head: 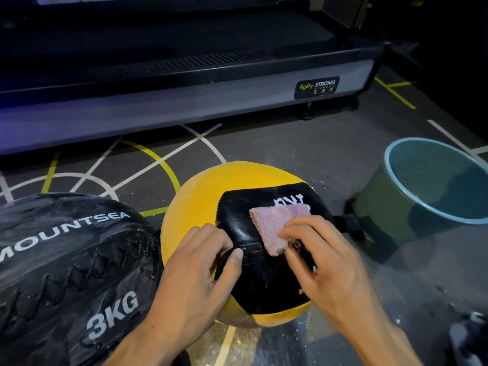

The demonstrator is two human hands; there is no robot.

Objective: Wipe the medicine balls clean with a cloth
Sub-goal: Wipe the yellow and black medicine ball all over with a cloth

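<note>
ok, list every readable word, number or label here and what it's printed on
"MOUNTSEA": big black medicine ball
"3KG": same black ball
"BODY STRONG": black label on grey treadmill base; smaller lines beneath too small to read
White lettering on yellow-and-black ball: partly under pink cloth, unreadable

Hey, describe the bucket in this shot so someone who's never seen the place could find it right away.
Start at the long treadmill base across the top, then drop to the floor on the right. Right of the yellow and black ball stands the bucket, round, dark green outside with a pale blue rim, the only open container here.
</note>
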